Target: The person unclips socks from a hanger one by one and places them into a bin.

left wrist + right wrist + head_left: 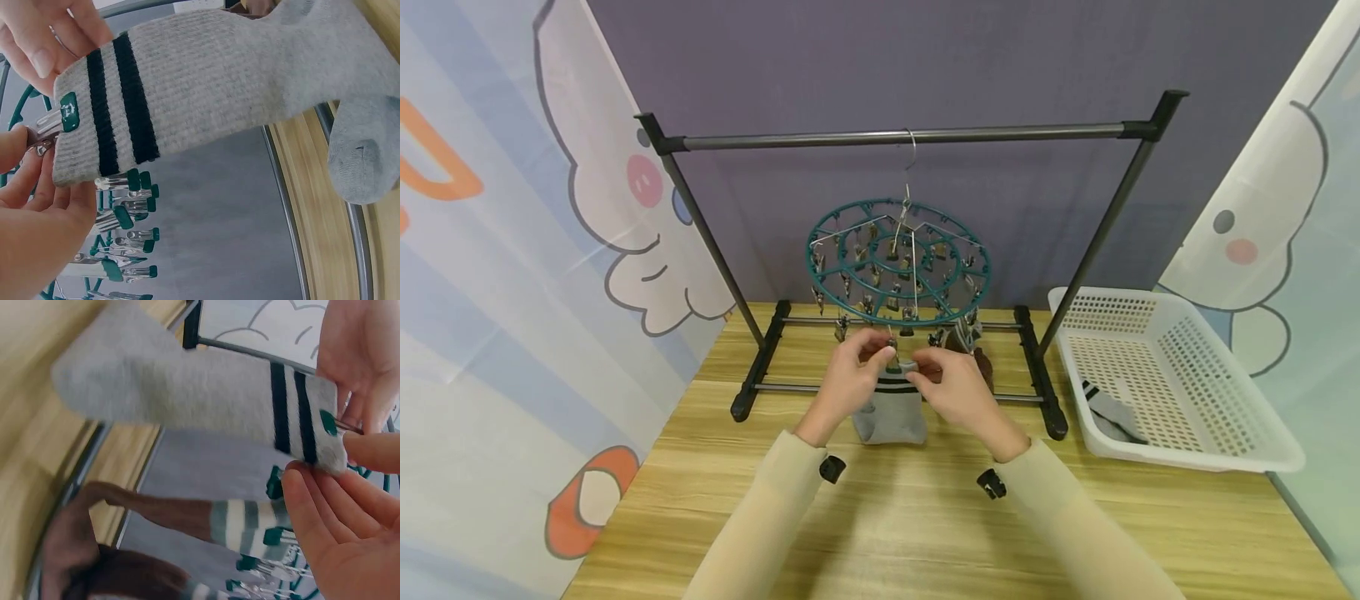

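Observation:
A light grey ribbed sock [206, 81] with two black stripes hangs cuff up from a metal clip [53, 122] with green tips. That clip bites the middle of the cuff, and my left hand [852, 379] pinches its handles between thumb and finger. On the other side, my right hand [955, 387] pinches the corner of the cuff between thumb and fingers. The clip belongs to a round teal drying hanger [811, 265] just above both hands. Beside the grey sock, brown socks [172, 515] with striped cuffs hang from other clips.
A dark metal rack [805, 140] carries the hanger on its top bar. Several other clips dangle from the rings. To the right stands a white plastic basket [1168, 367] with a grey striped sock [1112, 414] inside. The rack's feet rest on the wooden table [917, 517].

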Demonstrator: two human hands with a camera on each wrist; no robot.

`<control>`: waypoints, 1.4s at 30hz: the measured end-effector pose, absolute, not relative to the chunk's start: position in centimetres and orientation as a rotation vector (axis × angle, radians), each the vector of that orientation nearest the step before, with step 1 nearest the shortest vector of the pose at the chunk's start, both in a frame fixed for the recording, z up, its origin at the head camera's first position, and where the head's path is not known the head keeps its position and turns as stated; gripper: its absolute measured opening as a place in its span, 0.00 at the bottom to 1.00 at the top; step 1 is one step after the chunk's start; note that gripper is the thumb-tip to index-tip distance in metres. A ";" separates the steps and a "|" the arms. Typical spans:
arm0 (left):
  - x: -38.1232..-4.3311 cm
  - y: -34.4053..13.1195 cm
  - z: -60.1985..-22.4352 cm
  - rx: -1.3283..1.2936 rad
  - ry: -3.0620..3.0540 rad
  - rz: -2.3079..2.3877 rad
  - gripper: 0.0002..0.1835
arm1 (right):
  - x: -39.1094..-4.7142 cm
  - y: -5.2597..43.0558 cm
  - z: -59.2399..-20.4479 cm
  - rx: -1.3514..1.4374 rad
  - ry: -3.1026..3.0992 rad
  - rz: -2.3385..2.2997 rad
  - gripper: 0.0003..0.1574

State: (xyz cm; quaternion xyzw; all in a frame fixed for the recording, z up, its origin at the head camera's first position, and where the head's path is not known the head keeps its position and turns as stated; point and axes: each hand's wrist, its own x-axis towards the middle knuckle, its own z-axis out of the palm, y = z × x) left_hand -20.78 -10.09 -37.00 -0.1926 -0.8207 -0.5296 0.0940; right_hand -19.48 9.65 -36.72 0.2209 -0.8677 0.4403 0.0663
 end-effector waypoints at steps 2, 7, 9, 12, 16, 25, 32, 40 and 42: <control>-20.8 -10.1 -36.9 -0.581 -2.428 -1.582 0.14 | -19.6 9.4 -36.9 0.638 -2.612 1.352 0.20; -20.8 -10.1 -36.8 -0.594 -2.426 -1.617 0.13 | -20.1 9.3 -37.6 0.540 -2.604 1.442 0.16; -20.9 -10.1 -36.7 -0.594 -2.432 -1.636 0.14 | -20.3 9.4 -37.8 0.519 -2.606 1.472 0.14; -21.0 -10.0 -36.6 -0.590 -2.442 -1.660 0.16 | -20.6 9.6 -37.8 0.507 -2.618 1.509 0.12; -21.3 -9.9 -36.5 -0.577 -2.460 -1.669 0.16 | -20.9 9.8 -37.6 0.490 -2.641 1.568 0.11; -21.2 -9.9 -36.2 -0.593 -2.484 -1.624 0.13 | -21.1 10.0 -36.9 0.495 -2.674 1.581 0.07; -21.0 -10.0 -35.8 -0.607 -2.406 -1.647 0.08 | -21.0 10.0 -36.4 0.534 -2.668 1.579 0.07; -21.1 -10.0 -35.4 -0.583 -2.382 -1.674 0.06 | -21.0 10.1 -36.5 0.532 -2.703 1.554 0.07; -21.1 -10.1 -35.3 -0.578 -2.386 -1.679 0.06 | -20.9 10.2 -36.7 0.533 -2.699 1.551 0.07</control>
